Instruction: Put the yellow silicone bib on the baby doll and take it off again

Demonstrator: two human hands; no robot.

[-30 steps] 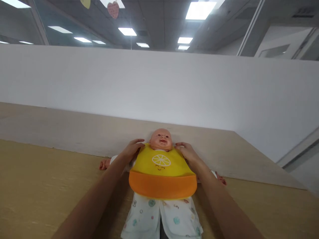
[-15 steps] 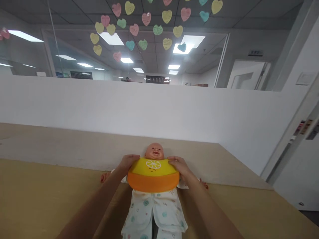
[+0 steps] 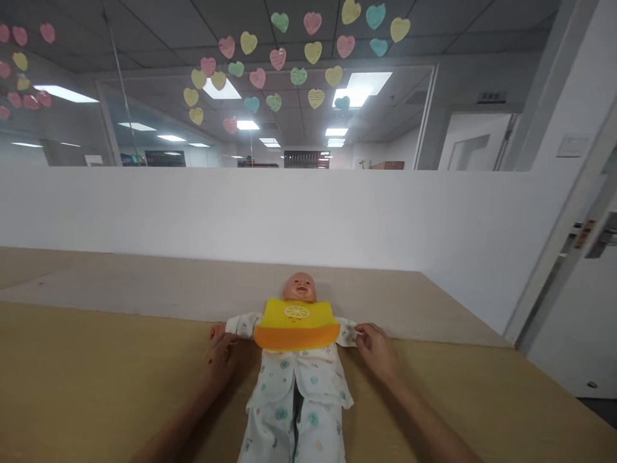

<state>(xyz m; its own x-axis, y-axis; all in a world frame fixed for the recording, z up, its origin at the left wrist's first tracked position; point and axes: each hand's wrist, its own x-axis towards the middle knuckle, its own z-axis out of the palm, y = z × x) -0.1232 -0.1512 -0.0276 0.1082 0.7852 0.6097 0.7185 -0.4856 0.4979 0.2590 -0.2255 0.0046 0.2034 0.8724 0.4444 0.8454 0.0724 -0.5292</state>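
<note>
A baby doll (image 3: pixel 299 287) lies face up, dressed in white patterned clothes (image 3: pixel 315 378). Over its chest is a yellow bib (image 3: pixel 279 315) with a lemon-slice print and an orange pocket (image 3: pixel 297 337). My left hand (image 3: pixel 222 357) is at the end of the sleeve (image 3: pixel 245 325) on the left, its fingers closed on the cuff beside the doll's small hand (image 3: pixel 217 330). On the other side, my right hand (image 3: pixel 377 350) pinches the cuff of the right-hand sleeve (image 3: pixel 346 332). Neither hand touches the bib.
The doll rests on a wooden tabletop (image 3: pixel 116 373) with a paler strip (image 3: pixel 168 286) along the back. Behind rises a white wall (image 3: pixel 216 215) topped by glass with heart-shaped notes (image 3: pixel 277 59). To the right stands a door with a metal handle (image 3: pixel 602 238).
Both hands have let go of the bib's upper corners and moved outward and down to the doll's sleeve ends. The bib stays on the chest, and the sleeves now show more fully.
</note>
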